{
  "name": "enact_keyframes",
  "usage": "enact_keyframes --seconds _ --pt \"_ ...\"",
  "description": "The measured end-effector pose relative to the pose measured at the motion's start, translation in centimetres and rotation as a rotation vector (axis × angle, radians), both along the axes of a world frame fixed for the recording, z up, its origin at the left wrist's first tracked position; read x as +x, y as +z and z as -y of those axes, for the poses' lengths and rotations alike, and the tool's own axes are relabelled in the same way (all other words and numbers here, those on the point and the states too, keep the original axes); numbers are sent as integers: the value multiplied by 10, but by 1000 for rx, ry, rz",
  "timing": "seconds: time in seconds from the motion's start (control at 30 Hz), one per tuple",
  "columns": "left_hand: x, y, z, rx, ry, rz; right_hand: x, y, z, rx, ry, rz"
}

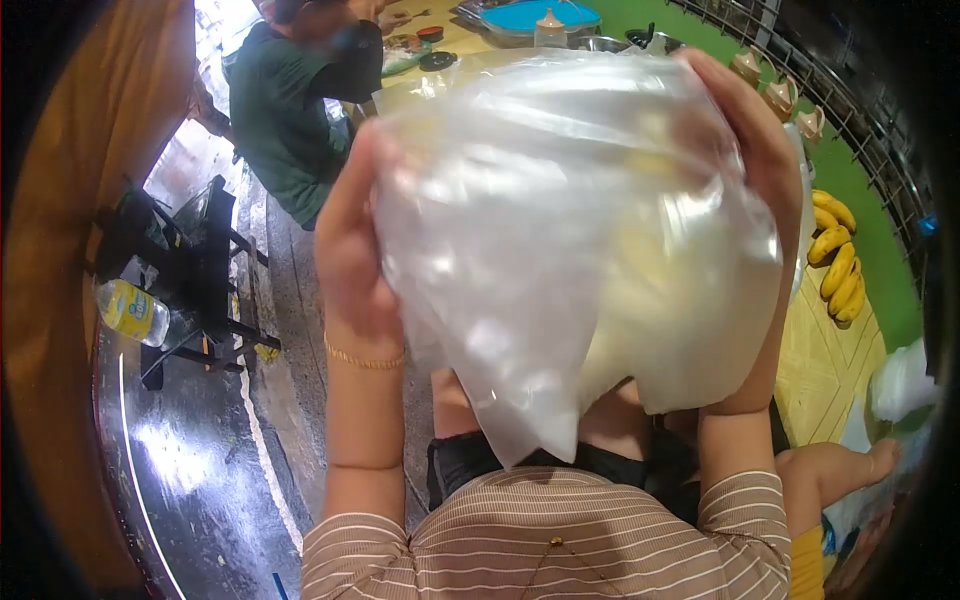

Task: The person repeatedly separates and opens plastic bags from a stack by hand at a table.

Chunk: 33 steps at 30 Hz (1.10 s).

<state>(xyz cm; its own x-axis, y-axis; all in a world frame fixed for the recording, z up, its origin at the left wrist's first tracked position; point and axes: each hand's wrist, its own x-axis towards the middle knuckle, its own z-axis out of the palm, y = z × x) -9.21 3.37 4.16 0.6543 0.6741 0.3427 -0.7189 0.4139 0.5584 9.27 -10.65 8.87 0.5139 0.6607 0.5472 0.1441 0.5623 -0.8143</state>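
Note:
A large translucent plastic bag (500,250) is held up in front of my chest and covers the middle of the view. My left hand (352,245) grips its left side, partly smeared by motion, with the fingertips going behind the plastic. On the opposite side, my right hand (750,130) wraps round the upper right edge, and its palm runs down behind the bag. Pale yellowish patches show through the plastic, but I cannot make out whether they are contents or the table behind. One pointed corner of the bag hangs down over my lap.
Bananas (838,255) lie on the wooden table (825,360) at right. Several small lidded containers (780,95) stand beyond. A person in a dark green shirt (285,120) is at far left. Below are a black stool (205,260) and a yellow-labelled bottle (133,312). Someone's bare limb (835,475) extends beside me.

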Motion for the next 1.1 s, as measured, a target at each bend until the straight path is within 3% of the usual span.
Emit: enact_keyframes --seconds 0.07,0.13,0.17,0.2,0.27,0.33,0.37,0.47,0.6,0.67,0.8,0.87,0.9,1.0,1.07,1.1 --pt "15 8 -23 -123 -114 -25 13 4 -19 36 -85 97" --pt "24 -9 -49 -85 -305 -76 30 1 -33 -66 134 -26" --pt "30 -19 -50 -46 -223 -101 44 -1 -42 -165 274 -160" --pt "34 -25 -46 -44 -226 -99 46 -5 -47 -306 208 -226" --pt "35 -40 -35 -242 -220 -263 64 -46 -58 -325 322 -290" --pt "36 -83 -46 -308 -592 -94 81 -96 -71 -369 559 -425" --pt "37 -88 -31 -457 -276 -360 76 -113 -70 -463 503 -502" --pt "39 -139 -15 -407 -209 -473 72 -188 -64 -608 465 -517" --pt "32 -153 -13 -484 -311 -499 48 -196 -44 -575 389 -832" --pt "27 -164 -16 -420 -312 -432 63 -225 -41 -454 522 -897" --pt "20 -138 14 -605 -241 -385 31 -186 -20 -361 499 -1069" --pt "11 -140 21 -284 -367 -290 17 -171 -14 -324 391 -1081" --pt "9 -138 25 -294 -365 -297 13 -166 -12 -331 390 -1090" --pt "12 -126 39 -203 -403 -531 14 -171 -7 -360 367 -1012" --pt "15 -124 43 -39 -313 -783 28 -190 -3 -384 543 -767" --pt "16 -124 44 7 -266 -801 27 -193 -2 -385 541 -771"
